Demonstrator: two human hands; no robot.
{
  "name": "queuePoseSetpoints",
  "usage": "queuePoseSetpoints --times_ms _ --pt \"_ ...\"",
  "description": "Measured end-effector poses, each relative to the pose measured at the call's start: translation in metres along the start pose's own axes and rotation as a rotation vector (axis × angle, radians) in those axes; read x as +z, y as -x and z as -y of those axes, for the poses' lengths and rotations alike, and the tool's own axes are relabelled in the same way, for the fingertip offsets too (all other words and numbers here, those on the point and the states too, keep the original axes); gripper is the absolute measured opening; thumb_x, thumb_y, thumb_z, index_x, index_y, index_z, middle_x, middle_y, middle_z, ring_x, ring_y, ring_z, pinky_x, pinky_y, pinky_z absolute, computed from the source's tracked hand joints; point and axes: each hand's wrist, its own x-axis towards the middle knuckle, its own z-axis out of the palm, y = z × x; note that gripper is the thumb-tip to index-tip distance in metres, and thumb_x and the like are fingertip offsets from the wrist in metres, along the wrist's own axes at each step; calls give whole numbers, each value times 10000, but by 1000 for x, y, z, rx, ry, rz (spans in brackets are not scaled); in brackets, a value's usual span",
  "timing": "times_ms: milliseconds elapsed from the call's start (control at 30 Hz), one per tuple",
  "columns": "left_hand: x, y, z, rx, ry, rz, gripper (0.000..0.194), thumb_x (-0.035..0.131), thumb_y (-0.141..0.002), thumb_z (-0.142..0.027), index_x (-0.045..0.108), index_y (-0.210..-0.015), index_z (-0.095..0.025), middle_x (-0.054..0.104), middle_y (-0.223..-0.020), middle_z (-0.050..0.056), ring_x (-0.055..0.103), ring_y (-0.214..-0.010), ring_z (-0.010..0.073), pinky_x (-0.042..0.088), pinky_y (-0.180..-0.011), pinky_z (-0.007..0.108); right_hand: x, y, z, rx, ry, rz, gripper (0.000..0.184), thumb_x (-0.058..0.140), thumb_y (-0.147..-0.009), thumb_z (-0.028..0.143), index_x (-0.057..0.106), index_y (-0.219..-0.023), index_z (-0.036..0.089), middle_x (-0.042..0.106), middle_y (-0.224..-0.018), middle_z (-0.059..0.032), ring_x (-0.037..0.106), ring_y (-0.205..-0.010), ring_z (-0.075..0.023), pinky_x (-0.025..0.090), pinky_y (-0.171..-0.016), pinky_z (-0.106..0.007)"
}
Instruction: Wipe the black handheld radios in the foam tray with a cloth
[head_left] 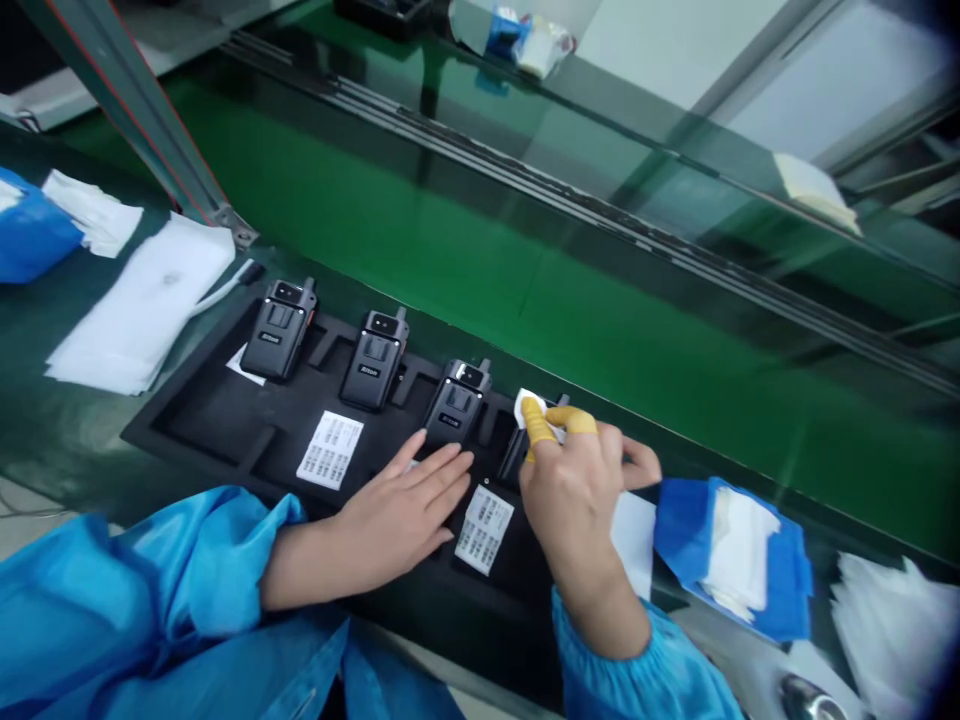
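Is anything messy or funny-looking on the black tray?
A little. By the leftmost device, a white paper pokes out, partly covered, while two label sheets lie in plain view on the black tray. I can't see anything spilled or broken.

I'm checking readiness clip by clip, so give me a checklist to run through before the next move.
1. Right hand gripping the white wipe: ok, held with yellow-covered fingers.
2. Fourth device seated squarely in the black tray: cannot tell, mostly covered.
3. Left hand clear of the third device: cannot tell; fingertips meet its lower end in view.
4. First device and second device unobstructed by hands: ok.
5. Label sheet legible: not ok, print too small.
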Motion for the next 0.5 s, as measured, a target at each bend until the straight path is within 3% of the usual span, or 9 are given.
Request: queuePoseSetpoints --times_ms 133,233,500 --pt "1 13 22 -60 -35 -30 410 433 -945 -313 515 -1277 -88 474 -1395 126 388 -1328 280 202 -1134 511 19 -26 27 -74 -19 8 245 470 -775 44 615 -654 199 575 -811 -34 413 -829 -183 202 -866 -414" --pt "7 16 28 -40 -35 -74 417 425 -947 -320 515 -1279 -84 485 -1386 125 415 -1309 274 230 -1126 490 30 -36 39 -139 -19 36 228 485 -798 65 659 -768 209 595 -838 -30 416 -836 -177 182 -881 -415" --pt "12 15 28 -44 -6 -153 391 415 -943 -287 528 -1258 -86 522 -1360 98 431 -1295 242 207 -1138 431 34 -27 32 -133 8 52 276 462 -756 30 581 -580 207 572 -719 -9 417 -813 -165 181 -897 -401"
